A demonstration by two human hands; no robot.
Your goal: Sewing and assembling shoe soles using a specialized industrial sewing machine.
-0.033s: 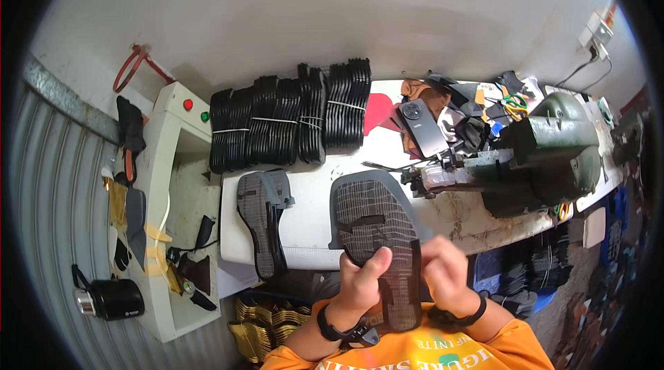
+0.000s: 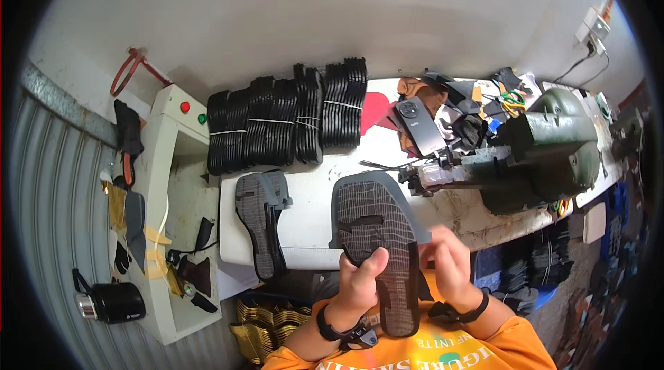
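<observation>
My left hand (image 2: 361, 279) grips a sandal sole (image 2: 373, 225) upright in front of me, thumb pressed on its face and fingers behind. The sole is dark with a woven grey pattern and a slot, and a grey strap (image 2: 402, 209) runs round its wide end. At the sole's right edge, beside the strap's lower end, my right hand (image 2: 448, 265) has its fingers curled and pinched; what lies between them is hidden. A second sandal sole (image 2: 259, 221) with a similar grey strap lies on the white table (image 2: 311, 232) to the left.
Tied bundles of black soles (image 2: 273, 121) stand at the back. A green machine (image 2: 553, 142) occupies the right side, near a phone (image 2: 420, 126), fabric scraps and scissors (image 2: 512, 99). On the left are a cabinet (image 2: 160, 183) with red and green buttons and a black flask (image 2: 117, 301).
My right hand has risen slightly along the sole's edge to the strap's end. The sole's lower end has shifted a little downward; my left hand keeps its grip.
</observation>
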